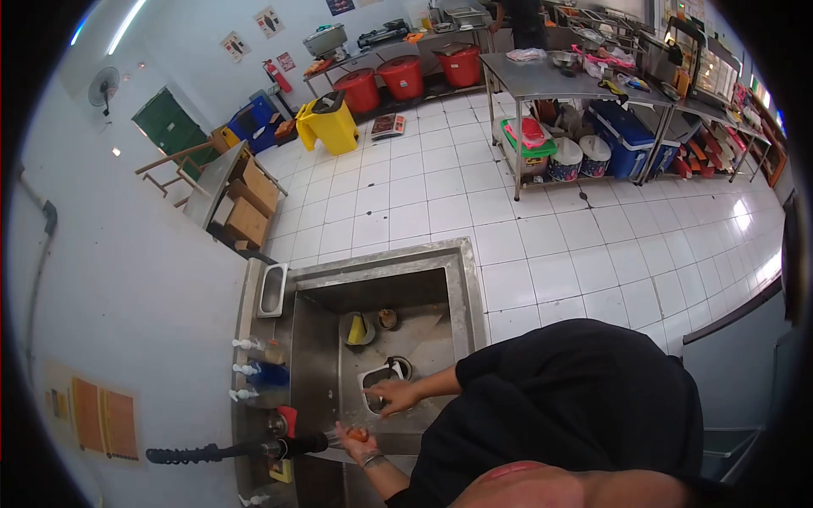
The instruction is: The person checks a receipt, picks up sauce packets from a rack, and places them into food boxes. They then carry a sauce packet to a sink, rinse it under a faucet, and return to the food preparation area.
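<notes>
Left hand, with a bracelet on its wrist, has its grip closed around a small orange-red thing, too small to identify; it is held low over the near end of a steel sink, just beside the tip of a black spray hose that reaches in from the wall side; right hand lies over a small metal container on the sink floor, fingers curved down towards it; whether that grip has closed on the container cannot be told; the two hands are close together but not touching; the container sits just beside the drain; farther along the sink floor is a yellow thing in a round dish, with a small round object beside it; on the counter along the wall edge of the sink stand three pump bottles, the middle one blue; a small steel tub is set into the counter at the far corner; the person wears a black top; beyond the sink lies a white tiled floor, with red buckets, a yellow bin and a steel table; another person stands at the far end of the room.
</notes>
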A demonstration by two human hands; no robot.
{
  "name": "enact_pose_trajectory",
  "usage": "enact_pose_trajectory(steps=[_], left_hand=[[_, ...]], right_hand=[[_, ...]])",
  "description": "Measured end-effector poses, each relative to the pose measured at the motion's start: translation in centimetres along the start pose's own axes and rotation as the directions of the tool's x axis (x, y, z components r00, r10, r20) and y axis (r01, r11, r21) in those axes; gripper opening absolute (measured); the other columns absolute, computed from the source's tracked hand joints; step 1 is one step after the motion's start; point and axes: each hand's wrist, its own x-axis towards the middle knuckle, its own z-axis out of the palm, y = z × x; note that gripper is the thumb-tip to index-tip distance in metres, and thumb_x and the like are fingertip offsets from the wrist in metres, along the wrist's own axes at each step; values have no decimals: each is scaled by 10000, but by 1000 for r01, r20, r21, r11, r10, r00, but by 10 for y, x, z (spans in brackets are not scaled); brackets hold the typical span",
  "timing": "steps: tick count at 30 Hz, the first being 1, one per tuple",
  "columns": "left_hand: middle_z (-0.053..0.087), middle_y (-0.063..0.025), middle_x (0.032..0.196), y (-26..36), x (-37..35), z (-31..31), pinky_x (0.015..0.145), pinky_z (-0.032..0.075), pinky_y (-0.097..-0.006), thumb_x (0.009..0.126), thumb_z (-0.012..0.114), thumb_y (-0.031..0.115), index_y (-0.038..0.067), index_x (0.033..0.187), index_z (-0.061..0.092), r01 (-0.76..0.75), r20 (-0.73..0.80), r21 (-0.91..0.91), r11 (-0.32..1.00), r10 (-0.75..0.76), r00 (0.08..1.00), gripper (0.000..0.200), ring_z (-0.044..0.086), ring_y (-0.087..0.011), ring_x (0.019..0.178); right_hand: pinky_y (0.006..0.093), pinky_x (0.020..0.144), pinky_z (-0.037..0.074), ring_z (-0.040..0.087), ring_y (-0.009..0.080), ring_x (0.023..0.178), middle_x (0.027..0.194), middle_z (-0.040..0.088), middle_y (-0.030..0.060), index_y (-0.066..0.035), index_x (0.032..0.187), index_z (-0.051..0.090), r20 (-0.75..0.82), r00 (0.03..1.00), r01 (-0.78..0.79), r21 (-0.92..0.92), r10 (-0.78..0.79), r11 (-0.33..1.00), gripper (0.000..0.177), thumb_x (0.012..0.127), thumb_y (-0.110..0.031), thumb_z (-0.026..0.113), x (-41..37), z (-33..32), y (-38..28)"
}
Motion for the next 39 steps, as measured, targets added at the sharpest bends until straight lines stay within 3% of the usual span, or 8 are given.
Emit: enact_pose_trajectory(steps=[6,12,15,18,24,27,33,39], left_hand=[[544,-83,742,5,7,-6,508,492,-290,827,587,193,45,1094,557,130,282,-615,778,63,957,307,548,-203,580],[633,-183,1030,21,-39,30,822,589,-366,847,565,140,-8,1087,570,204,393,-625,754,78,916,282,642,-285,925],[627,-146,1133,16,6,12,688,589,-294,885,527,101,28,1125,576,150,265,-594,790,16,964,255,635,-194,759],[619,-38,1076,8,47,-34,625,479,-213,872,602,119,87,1041,609,445,721,-494,747,66,689,172,565,-136,655],[443,21,585,11,38,-28,459,376,-282,909,526,168,118,999,612,8,100,-494,870,48,994,134,420,-132,486],[521,7,650,-2,57,-50,554,436,-334,912,537,210,99,909,597,59,437,-602,796,266,859,125,484,-160,554],[566,-202,1157,0,41,-33,898,495,-504,914,529,196,-33,1214,486,72,95,-930,360,45,994,380,571,-315,1069],[469,-237,1276,9,-5,-1,870,570,-443,933,510,117,-67,1359,310,451,502,-826,338,76,861,505,524,-320,1182]], right_hand=[[614,1087,218,279,318,1391,1434,384,140,-139,1447,322,11,986,-123,-623,166,773,753,774,-232,648,-93,-50,30],[611,1106,185,276,308,1397,1430,387,141,-135,1371,428,-80,992,14,-689,-95,725,614,789,-178,618,-113,-65,40],[609,1105,190,282,307,1394,1428,390,137,-128,1363,437,-112,976,53,-706,-186,706,599,794,-183,615,-121,-69,48],[607,1107,190,281,305,1397,1441,375,139,-120,1361,434,-149,963,63,-688,-226,723,594,798,-179,612,-133,-74,50],[604,1113,183,259,289,1416,1487,335,138,-131,1375,427,-156,944,98,-712,-292,696,630,786,-214,634,-145,-79,49],[612,1110,175,266,298,1407,1471,339,141,-124,1373,421,-192,909,153,-669,-369,727,615,793,-168,622,-152,-86,44],[555,1123,207,299,295,1388,1448,368,155,-94,1338,451,-243,900,135,-635,-362,761,575,789,-150,614,-160,-89,41],[500,1121,257,329,281,1373,1416,418,141,-70,1247,519,-312,874,115,-612,-373,782,486,782,-155,631,-158,-88,39]])
